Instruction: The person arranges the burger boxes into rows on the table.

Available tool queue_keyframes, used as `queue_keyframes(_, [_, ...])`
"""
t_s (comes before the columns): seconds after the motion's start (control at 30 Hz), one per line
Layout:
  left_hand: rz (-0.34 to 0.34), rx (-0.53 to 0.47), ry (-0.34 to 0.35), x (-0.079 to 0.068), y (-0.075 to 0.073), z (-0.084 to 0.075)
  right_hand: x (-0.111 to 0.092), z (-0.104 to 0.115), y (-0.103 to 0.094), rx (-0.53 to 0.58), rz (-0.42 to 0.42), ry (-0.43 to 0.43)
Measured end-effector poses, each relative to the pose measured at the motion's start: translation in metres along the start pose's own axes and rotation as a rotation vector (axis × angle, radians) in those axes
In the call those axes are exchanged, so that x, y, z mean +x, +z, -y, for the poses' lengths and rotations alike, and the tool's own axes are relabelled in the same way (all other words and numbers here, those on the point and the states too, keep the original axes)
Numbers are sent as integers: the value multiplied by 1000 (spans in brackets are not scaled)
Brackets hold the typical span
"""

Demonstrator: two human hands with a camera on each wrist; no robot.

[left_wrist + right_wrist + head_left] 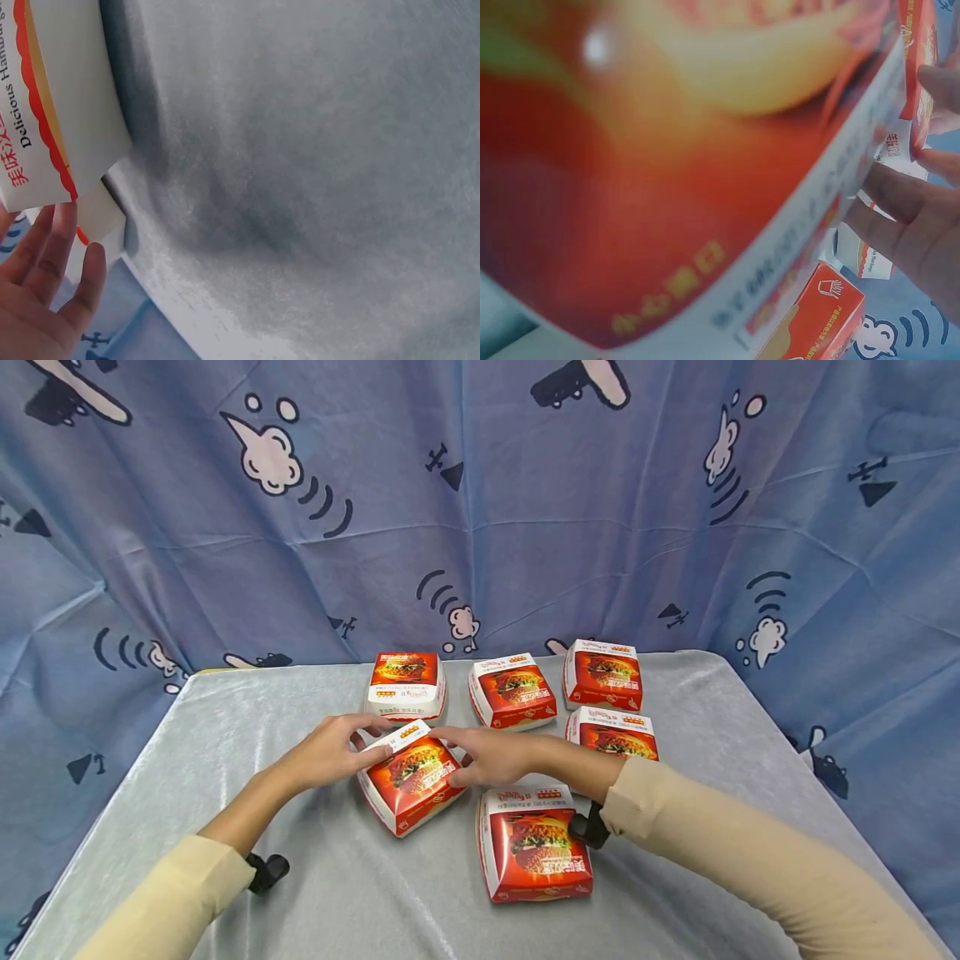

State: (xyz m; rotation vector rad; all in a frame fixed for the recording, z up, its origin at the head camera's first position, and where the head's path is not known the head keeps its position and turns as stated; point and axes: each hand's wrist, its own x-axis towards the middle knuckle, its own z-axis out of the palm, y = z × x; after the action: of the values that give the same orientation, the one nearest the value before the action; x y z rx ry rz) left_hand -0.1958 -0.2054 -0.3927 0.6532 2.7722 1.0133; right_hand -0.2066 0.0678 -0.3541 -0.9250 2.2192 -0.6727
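A red and white hamburger box point(412, 781) with a burger picture on its lid sits turned at an angle between both hands. My left hand point(326, 752) holds its left far side, thumb over the lid's white edge. At its right side, my right hand point(491, 756) pinches the box between thumb and fingers. In the left wrist view, fingers of the left hand point(49, 277) lie against the white side wall of the box point(82, 112). The right wrist view shows the right hand point(919, 225) at the right edge, beside the held box point(921, 67).
Matching boxes stand around: one point(407, 685) behind the held box, another point(513, 691) to its right, two at the right point(603, 675) point(617, 735), and one point(536, 847) in front under the right forearm. A grey cloth covers the table point(315, 877); a blue patterned curtain point(390, 485) hangs behind.
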Motion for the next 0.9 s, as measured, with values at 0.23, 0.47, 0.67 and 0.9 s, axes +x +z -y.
queue_keyframes(0.23, [41,-58,21,1,0,-4,2,-1,-1,-29,3,-7])
queue_keyframes(0.47, [94,-140,53,3,1,-8,5,1,-2,-79,-11,-67])
queue_keyframes(0.67, [149,-139,109,6,-1,-10,8,-1,-3,-121,-25,-79])
queue_keyframes(0.9, [185,-129,60,7,-2,-13,6,2,-4,-106,-41,-52])
